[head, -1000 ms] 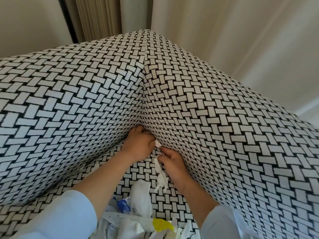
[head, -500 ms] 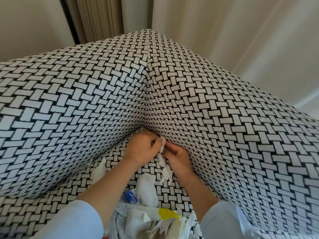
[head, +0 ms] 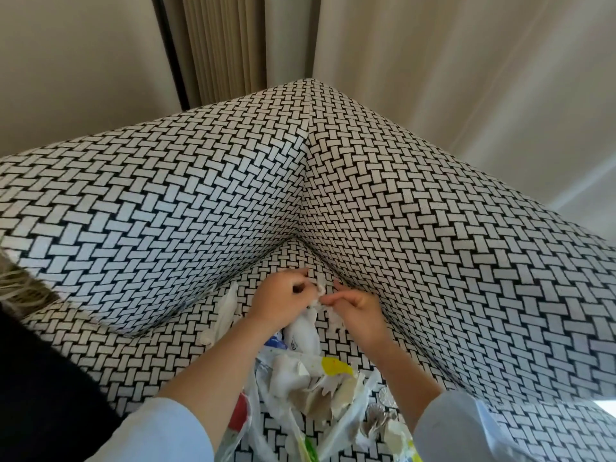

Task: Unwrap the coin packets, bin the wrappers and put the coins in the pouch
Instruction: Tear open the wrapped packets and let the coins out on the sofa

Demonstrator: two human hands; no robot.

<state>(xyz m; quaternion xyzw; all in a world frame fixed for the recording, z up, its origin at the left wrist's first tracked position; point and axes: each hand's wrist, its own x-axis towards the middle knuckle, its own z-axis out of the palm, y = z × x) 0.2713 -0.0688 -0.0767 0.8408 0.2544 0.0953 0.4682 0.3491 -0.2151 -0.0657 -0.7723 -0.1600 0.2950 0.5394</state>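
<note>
My left hand point(head: 279, 296) and my right hand point(head: 358, 310) meet over the sofa seat near its inner corner. Between their fingertips sits a small white paper coin packet point(head: 320, 290); both hands pinch it, with shreds of white wrapper hanging below. Whether a coin shows inside I cannot tell. Beneath my forearms lies a heap of torn wrappers point(head: 308, 378) in a clear plastic bag. A few silver coins point(head: 380, 416) lie by my right sleeve.
The sofa point(head: 166, 211) has a black-and-white basket-weave cover, its backrests forming a corner behind my hands. A white scrap point(head: 226, 311) lies on the seat to the left. Curtains and wall stand behind. A dark shape fills the lower left.
Both hands have drawn back from the sofa corner towards me, still together on the packet. The view has tilted down, bringing the wrapper heap and coins into sight.
</note>
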